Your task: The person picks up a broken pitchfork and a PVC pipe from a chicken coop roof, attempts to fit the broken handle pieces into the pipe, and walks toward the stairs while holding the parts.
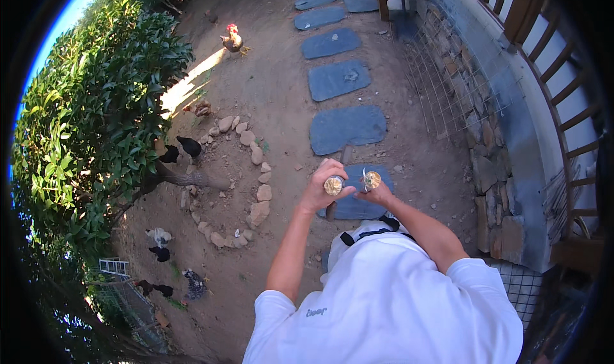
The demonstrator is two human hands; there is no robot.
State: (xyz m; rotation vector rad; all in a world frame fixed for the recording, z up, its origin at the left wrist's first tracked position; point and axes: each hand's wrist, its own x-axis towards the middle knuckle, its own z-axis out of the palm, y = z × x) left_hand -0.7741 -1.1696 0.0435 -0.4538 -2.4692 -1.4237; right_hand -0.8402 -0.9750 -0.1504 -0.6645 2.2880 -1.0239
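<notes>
The left hand [322, 186] grips a small can [332, 185]; the right hand [377, 190] pinches its peeled lid [371, 180]. Step: opening complete. Next move requires tipping the can steadily.

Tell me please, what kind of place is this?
Probably a backyard where chickens roam: a red-combed brown rooster on bare dirt, flat grey stepping stones forming a path, and a ring of pale rocks around a tree trunk.

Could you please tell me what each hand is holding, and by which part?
The left hand grips a small round golden tin around its side; the right hand pinches a golden peeled-off lid at its edge.
</notes>
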